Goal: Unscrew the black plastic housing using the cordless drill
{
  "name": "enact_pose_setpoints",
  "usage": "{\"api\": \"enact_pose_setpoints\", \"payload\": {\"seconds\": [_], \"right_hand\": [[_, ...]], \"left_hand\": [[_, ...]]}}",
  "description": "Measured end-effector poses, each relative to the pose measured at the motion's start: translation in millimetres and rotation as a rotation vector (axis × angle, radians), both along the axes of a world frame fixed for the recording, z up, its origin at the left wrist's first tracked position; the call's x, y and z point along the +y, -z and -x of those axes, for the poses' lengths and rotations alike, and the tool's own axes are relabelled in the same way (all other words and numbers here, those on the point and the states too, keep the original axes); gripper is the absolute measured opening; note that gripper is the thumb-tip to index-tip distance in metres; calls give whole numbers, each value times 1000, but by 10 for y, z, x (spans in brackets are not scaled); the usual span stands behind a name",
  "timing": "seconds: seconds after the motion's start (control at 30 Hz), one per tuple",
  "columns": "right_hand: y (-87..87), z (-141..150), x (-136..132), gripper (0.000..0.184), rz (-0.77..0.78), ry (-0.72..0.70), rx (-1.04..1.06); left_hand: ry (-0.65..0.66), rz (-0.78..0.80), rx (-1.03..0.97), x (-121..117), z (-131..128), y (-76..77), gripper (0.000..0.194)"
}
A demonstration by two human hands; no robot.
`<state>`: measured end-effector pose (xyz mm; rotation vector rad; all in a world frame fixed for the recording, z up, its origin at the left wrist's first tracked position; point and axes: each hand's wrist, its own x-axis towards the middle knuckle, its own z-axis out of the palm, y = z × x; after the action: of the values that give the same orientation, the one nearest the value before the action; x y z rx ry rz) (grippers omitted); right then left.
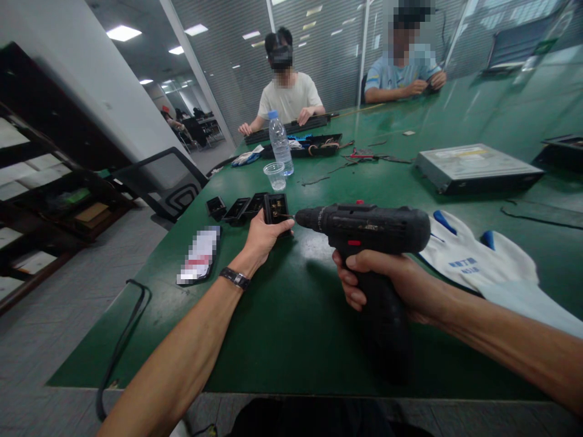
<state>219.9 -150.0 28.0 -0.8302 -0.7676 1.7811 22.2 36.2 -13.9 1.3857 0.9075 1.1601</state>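
Observation:
My right hand (378, 279) is wrapped round the grip of a black cordless drill (373, 227) with red buttons. Its chuck points left, and the thin bit reaches to a small black box-shaped part (276, 206) with brass-coloured metal inside. That part stands on edge, gripped by my left hand (264, 237), thumb along its lower side. Whether the bit touches a screw is too small to tell. Several similar black housings (235, 210) sit just left of it. A white work glove with blue patches (483, 255) lies to the right, behind the drill.
On the green table (291, 340) are a phone (199, 255), a clear plastic cup (275, 176), a water bottle (280, 145), a metal disc drive (478, 167) and red-handled pliers (362, 156). Two people sit across the table. A black cable (122, 340) hangs over the left edge.

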Motion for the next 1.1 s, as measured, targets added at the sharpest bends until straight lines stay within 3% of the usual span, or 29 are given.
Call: {"api": "enact_pose_setpoints", "payload": {"seconds": [1.1], "right_hand": [[12,2,-11,13,-21,4,-5]], "left_hand": [[-17,-1,5,-26,-11,-16,48]]}}
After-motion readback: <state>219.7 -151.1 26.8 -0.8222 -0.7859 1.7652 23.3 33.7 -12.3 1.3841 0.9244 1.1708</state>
